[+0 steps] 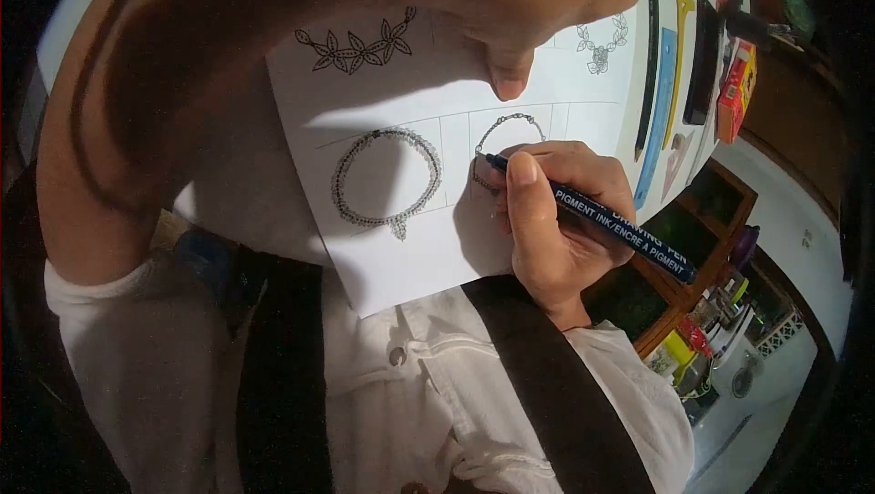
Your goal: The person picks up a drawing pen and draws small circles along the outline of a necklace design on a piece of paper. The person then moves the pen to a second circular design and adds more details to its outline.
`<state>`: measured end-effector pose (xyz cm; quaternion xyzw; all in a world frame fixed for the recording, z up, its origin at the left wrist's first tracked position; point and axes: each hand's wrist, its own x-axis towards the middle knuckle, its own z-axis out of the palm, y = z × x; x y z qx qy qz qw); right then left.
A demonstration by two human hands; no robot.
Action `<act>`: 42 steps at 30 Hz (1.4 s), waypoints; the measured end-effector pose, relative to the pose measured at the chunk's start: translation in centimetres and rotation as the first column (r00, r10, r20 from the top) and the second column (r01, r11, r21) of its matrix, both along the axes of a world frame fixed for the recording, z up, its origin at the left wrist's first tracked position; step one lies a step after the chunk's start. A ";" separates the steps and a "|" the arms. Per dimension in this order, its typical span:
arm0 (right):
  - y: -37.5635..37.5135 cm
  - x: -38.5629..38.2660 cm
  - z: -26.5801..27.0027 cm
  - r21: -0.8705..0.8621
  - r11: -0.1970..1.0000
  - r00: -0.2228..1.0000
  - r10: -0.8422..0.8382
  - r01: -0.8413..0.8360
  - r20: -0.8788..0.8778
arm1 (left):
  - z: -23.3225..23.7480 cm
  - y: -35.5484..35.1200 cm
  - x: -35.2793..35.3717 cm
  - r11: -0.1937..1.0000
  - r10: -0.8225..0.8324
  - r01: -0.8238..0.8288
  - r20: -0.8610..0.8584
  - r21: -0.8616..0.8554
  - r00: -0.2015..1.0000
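My right hand (570,221) grips a dark drawing pen (629,237) with white lettering. Its tip touches a chain-like bracelet drawing (518,118) on a white sheet of paper (401,280), and my fingers hide the lower part of that drawing. Across the top, my left hand (538,2) rests on the sheet with one digit stretched out and pressed to the paper above the bracelet; its other fingers are mostly hidden. Left of the pen is a round beaded drawing (387,180) with a small leaf pendant. Flower-and-leaf necklace drawings (365,52) lie higher up.
Right of the paper lie a black pencil (648,75), a blue ruler (658,116), a yellow tool (679,56), a black case (700,61) and a red-and-yellow box (736,93). Beyond the table edge stand wooden cabinets (706,230) and household items.
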<state>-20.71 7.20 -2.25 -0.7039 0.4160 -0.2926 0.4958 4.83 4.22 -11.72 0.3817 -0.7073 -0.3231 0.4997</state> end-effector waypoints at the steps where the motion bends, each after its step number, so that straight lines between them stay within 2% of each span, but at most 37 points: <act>1: 0.0 0.0 0.0 -0.004 1.000 1.000 0.005 -0.005 0.004 | 1.1 0.2 0.4 1.000 -0.027 0.028 0.109 -0.002 0.994; 6: -0.1 -0.1 0.2 0.000 1.000 1.000 0.030 -0.030 -0.010 | 0.9 0.5 0.0 0.996 -0.052 0.051 0.006 0.075 0.999; 8: -0.1 -0.3 0.1 0.044 0.999 0.999 -0.019 0.017 0.034 | 0.8 0.2 0.1 0.994 -0.056 0.058 -0.020 0.094 0.998; 10: -0.1 -0.2 0.2 0.044 0.999 1.000 -0.007 0.006 0.025 | 0.8 -0.7 0.4 0.991 -0.111 0.098 0.153 0.085 0.982; 11: -0.1 -0.1 0.2 0.045 0.999 1.000 0.005 -0.006 0.015 | 0.4 -0.7 0.5 0.991 -0.111 0.099 0.153 0.085 0.982; 13: -0.1 -0.1 0.2 0.037 0.999 1.000 0.009 -0.009 0.003 | -0.1 -0.3 0.5 0.987 -0.115 0.119 -0.042 0.111 0.992; 17: 0.1 0.1 0.0 0.017 1.000 1.000 -0.001 0.000 0.021 | 0.1 -0.3 0.6 0.995 -0.082 0.078 0.066 0.065 0.994; 19: 0.1 0.1 0.0 0.021 1.000 1.000 0.000 0.000 0.013 | 0.0 -0.3 1.1 0.951 -0.175 0.206 -0.147 0.229 0.973; 26: -0.3 0.0 0.1 -0.044 0.997 0.998 0.055 -0.056 -0.022 | 0.2 -0.3 0.7 0.964 -0.181 0.195 -0.087 0.183 0.980; 29: -0.2 0.0 0.1 -0.020 0.999 1.000 0.028 -0.028 -0.006 | -0.4 -0.1 0.5 0.967 -0.213 0.233 -0.178 0.099 0.961; 31: -0.2 0.1 0.1 -0.023 0.999 1.000 0.026 -0.026 -0.013 | -0.6 0.2 0.1 0.917 -0.228 0.360 -0.515 0.171 0.826; 32: -0.2 0.1 0.2 -0.025 0.999 1.000 0.024 -0.024 -0.020 | -0.3 -0.1 0.5 0.917 -0.228 0.360 -0.515 0.171 0.826; 34: -0.1 0.0 0.0 -0.017 1.000 1.000 0.009 -0.009 -0.003 | 0.3 -1.2 1.5 0.922 -0.363 0.378 -0.147 0.085 0.920; 35: -0.1 0.0 -0.1 -0.008 1.000 1.000 -0.006 0.006 0.014 | 0.5 -0.9 1.5 0.922 -0.363 0.377 -0.147 0.086 0.920; 37: -0.1 0.0 -0.1 -0.017 1.000 1.000 0.003 -0.003 0.004 | 0.9 0.1 1.4 0.852 -0.343 0.476 -0.453 0.218 0.823; 39: -0.2 0.0 0.0 -0.026 1.000 1.000 0.012 -0.012 -0.007 | 0.3 0.2 1.3 0.888 -0.312 0.422 -0.434 0.184 0.845; 42: -0.2 0.0 0.1 -0.027 0.999 0.999 0.031 -0.031 -0.026 | -0.3 0.0 1.1 0.933 -0.280 0.334 -0.311 0.136 0.908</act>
